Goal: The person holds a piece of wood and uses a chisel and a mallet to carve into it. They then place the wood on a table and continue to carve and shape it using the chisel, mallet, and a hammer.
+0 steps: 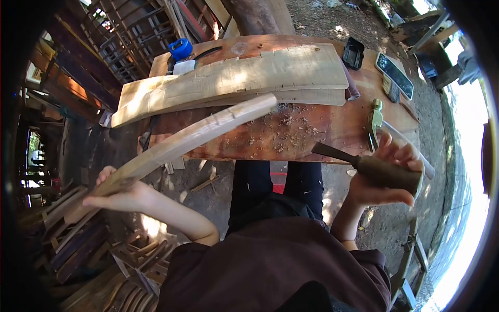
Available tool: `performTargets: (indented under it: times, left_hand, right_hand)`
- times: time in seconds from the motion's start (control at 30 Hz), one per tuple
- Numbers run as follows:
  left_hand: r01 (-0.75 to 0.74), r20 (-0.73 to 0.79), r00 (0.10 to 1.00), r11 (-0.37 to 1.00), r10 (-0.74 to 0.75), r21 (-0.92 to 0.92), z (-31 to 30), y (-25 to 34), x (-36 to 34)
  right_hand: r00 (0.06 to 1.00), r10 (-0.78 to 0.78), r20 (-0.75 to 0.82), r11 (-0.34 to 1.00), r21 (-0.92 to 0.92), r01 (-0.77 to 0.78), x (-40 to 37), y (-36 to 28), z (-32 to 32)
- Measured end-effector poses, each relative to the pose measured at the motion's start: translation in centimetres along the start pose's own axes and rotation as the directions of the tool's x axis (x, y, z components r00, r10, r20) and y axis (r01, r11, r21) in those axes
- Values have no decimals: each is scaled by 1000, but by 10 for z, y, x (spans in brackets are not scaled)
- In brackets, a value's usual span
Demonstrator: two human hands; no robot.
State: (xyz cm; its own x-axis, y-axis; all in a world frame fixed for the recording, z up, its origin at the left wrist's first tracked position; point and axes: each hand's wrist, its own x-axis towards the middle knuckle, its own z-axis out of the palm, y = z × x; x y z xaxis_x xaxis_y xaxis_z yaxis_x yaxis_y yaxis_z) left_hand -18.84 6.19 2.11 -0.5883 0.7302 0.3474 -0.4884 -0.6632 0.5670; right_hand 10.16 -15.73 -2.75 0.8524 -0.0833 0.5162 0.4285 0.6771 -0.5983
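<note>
A long curved piece of pale wood (192, 136) rises from the lower left over the table, its far end above the wood shavings. My left hand (122, 195) is closed round its near end. On the right, my right hand (382, 182) holds a chisel (390, 174) by its thick brown handle, the flat metal blade pointing left over the table's near edge. Just beyond that hand lies a hammer (375, 122) with a greenish head. Curled shavings (286, 127) are scattered on the reddish wooden table (223, 143).
Wide pale boards (249, 73) lie across the table's far side. A blue round object (181, 49) is at the back left. A black case (353, 53), a phone (394, 76) and a brush (391, 89) are at the back right. Stacked wood (78, 249) stands lower left.
</note>
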Motion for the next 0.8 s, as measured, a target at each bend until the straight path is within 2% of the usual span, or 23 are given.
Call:
performTargets:
  times: [0.03, 0.1, 0.17, 0.23, 0.3, 0.37, 0.43, 0.5, 0.57, 0.6, 0.63, 0.67, 0.7, 0.77, 0.8]
  left_hand:
    - [32, -25, 999, 998, -31, 57, -1, -7, -6]
    - [152, 72, 985, 987, -156, 53, -15, -20, -12]
    - [192, 87, 977, 980, -196, 53, -25, -29, -22]
    - [235, 113, 964, 971, -239, 51, -29, -34, -34]
    - [318, 66, 942, 939, -328, 134, -34, -34, -48]
    - [369, 72, 923, 922, -378, 113, -53, -33, -50]
    - [453, -94, 891, 863, -444, 225, -62, -27, -57]
    - [488, -151, 873, 827, -464, 280, -76, -21, -63]
    - [489, 15, 852, 804, -524, 338, -103, -20, -64]
    - [498, 96, 826, 799, -556, 337, -114, -20, -64]
    - [498, 82, 829, 797, -553, 341, -116, -20, -66]
    - [537, 125, 794, 783, -595, 314, -117, -22, -70]
    - [574, 167, 757, 766, -631, 290, -116, -23, -75]
    - [588, 123, 758, 753, -640, 297, -114, -26, -78]
    - [586, 138, 756, 755, -640, 295, -118, -29, -77]
  right_hand:
    - [1000, 3, 12, 1000, -3, -3, 0, -4, -4]
    - [1000, -3, -9, 1000, -26, 3, 0, -12, -11]
    - [999, -39, -28, 997, -62, 37, 0, -16, -15]
    - [999, 34, 37, 998, -51, -32, -3, -21, -28]
    - [999, 18, 49, 998, -67, -15, -5, -25, -37]
    - [982, 62, 179, 990, -139, -38, -4, -30, -53]
    - [987, 62, 148, 979, -200, -31, 0, -36, -69]
    - [949, 212, 234, 910, -401, -105, 7, -45, -91]
    - [960, 195, 202, 885, -458, -84, 10, -51, -111]
    - [913, 287, 289, 850, -516, -103, 14, -58, -130]
    - [849, 380, 367, 811, -573, -115, 14, -64, -141]
    - [791, 507, 341, 790, -551, -269, 15, -72, -140]
    - [779, 521, 349, 785, -555, -276, 13, -74, -141]
    - [790, 556, 259, 746, -575, -336, 9, -73, -142]
    - [821, 514, 248, 766, -564, -309, 5, -70, -145]
